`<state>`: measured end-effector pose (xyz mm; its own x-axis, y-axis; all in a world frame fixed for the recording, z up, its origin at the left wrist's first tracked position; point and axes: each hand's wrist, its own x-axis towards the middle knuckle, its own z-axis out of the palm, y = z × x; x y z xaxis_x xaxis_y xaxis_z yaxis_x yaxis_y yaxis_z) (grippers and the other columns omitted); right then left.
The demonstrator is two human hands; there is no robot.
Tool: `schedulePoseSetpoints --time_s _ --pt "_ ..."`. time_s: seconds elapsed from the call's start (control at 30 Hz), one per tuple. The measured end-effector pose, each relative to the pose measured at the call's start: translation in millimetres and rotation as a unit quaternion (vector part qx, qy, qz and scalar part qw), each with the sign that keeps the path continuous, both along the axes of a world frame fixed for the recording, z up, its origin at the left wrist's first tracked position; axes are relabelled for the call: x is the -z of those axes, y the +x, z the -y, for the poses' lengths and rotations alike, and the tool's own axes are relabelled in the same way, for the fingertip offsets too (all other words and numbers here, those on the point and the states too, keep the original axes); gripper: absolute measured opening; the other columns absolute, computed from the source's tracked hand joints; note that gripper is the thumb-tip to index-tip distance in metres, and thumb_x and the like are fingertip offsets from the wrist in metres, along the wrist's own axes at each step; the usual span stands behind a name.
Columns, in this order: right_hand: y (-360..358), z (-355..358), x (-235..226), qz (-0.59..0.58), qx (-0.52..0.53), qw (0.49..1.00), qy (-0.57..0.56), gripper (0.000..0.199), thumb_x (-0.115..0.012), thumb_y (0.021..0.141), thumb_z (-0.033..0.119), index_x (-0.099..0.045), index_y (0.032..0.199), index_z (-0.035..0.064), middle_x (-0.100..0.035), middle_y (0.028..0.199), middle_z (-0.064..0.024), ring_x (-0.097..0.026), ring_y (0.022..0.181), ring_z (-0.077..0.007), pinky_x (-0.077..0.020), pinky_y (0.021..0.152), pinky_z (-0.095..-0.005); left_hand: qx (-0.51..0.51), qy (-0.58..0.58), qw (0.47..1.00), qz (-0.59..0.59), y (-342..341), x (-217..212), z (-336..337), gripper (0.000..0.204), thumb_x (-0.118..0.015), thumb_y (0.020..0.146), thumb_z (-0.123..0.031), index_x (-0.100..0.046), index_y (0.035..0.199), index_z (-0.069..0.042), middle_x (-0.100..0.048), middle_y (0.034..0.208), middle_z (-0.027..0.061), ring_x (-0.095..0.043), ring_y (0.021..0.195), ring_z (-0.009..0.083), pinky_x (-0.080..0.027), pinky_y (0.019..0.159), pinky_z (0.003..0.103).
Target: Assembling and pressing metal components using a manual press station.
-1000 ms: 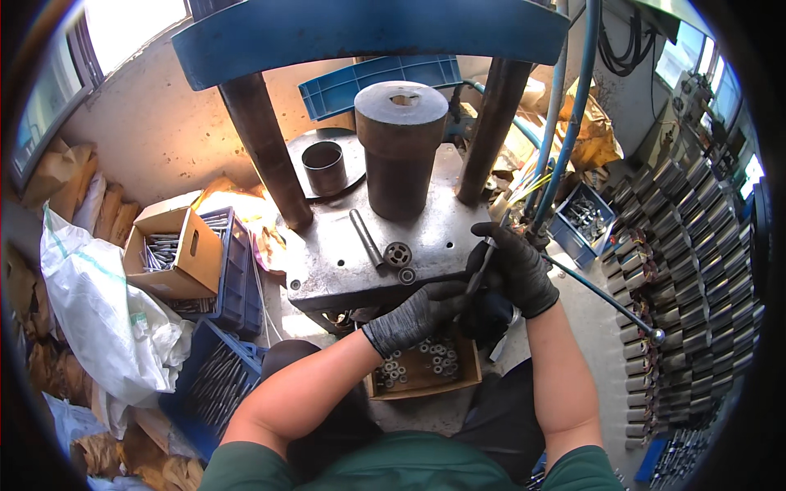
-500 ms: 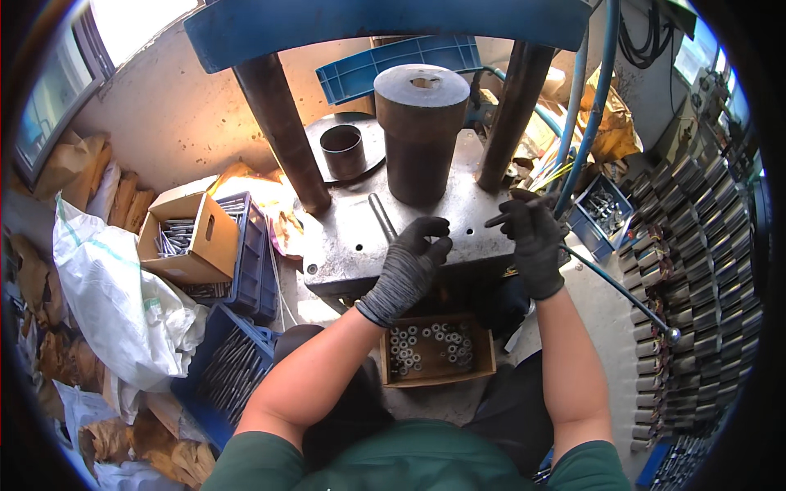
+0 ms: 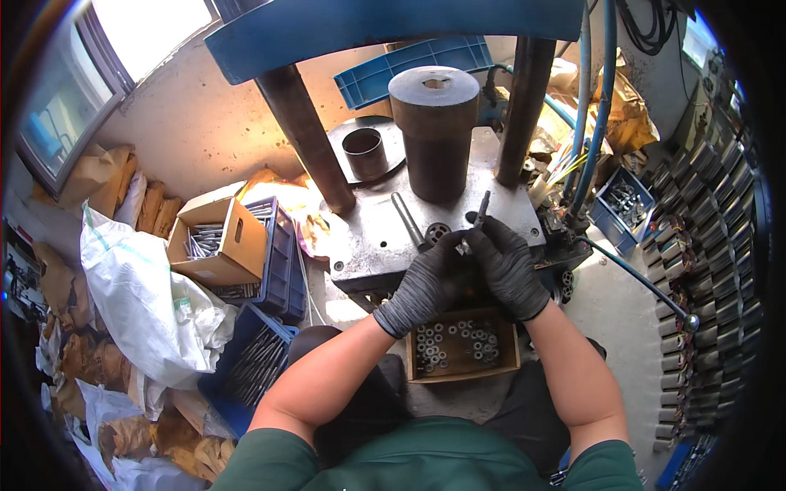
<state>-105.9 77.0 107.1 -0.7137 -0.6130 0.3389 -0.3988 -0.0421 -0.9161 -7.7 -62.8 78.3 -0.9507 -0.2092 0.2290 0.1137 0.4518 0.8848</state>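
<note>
My gloved right hand (image 3: 509, 274) is closed around a slim metal shaft (image 3: 483, 208). The shaft points up and away from me, over the near edge of the press's steel plate (image 3: 368, 245). Close beside it, my gloved left hand (image 3: 427, 286) has its fingers drawn together at the shaft's lower end; what they grip, if anything, is hidden. A dark round part with holes (image 3: 437, 232) shows on the plate just past the left fingertips. Left of that lies a metal rod (image 3: 404, 216). Below my hands stands a wooden box (image 3: 463, 372) holding small metal rings.
A thick steel cylinder (image 3: 434, 135) stands between the press columns, beside a short open ring (image 3: 364, 154). At left are a cardboard box of rods (image 3: 233, 245), blue crates (image 3: 225, 352) and a white sack (image 3: 143, 303). Stacked metal parts (image 3: 704, 270) line the right.
My hands have come together from apart. The shaft in my right hand has swung from pointing left to pointing upward. The round holed part now shows by my left fingers. The view has shifted slightly.
</note>
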Motion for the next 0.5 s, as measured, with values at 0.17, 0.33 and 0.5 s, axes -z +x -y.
schedulePoseSetpoints --time_s 0.17,0.33,0.5 --pt "-25.3 -12.2 13.6 -0.055 0.046 0.983 0.169 0.051 -0.071 0.093 0.037 -0.062 0.128 0.0007 -0.070 0.093 -0.0184 -0.069 0.087 -0.0307 -0.0537 0.083 -0.0402 -0.125 0.157 0.979 0.046 3.5 4.7 52.4 0.057 -0.071 0.091 -0.008 -0.045 0.142 -0.005 -0.065 0.081 0.0044 -0.063 0.077 0.0140 -0.053 0.072 0.030" --pt "-12.6 2.8 36.1 -0.286 0.063 0.912 0.287 0.044 -0.073 0.084 0.034 -0.064 0.115 0.0041 -0.067 0.106 -0.0182 -0.066 0.100 -0.0360 -0.0534 0.088 -0.0483 -0.259 -0.156 0.942 0.144 13.3 12.6 122.4 0.056 -0.073 0.085 -0.020 -0.054 0.137 -0.013 -0.071 0.092 0.0190 -0.071 0.081 0.0312 -0.056 0.078 0.041" --pt "1.1 22.2 45.8 -0.363 0.022 0.873 0.324 0.041 -0.074 0.081 0.036 -0.064 0.105 0.0050 -0.064 0.106 -0.0156 -0.062 0.102 -0.0338 -0.0530 0.087 -0.0460 -0.280 -0.287 0.903 0.154 10.1 12.5 122.1 0.046 -0.071 0.085 -0.015 -0.060 0.129 -0.012 -0.065 0.113 0.0196 -0.068 0.099 0.0341 -0.056 0.089 0.042"
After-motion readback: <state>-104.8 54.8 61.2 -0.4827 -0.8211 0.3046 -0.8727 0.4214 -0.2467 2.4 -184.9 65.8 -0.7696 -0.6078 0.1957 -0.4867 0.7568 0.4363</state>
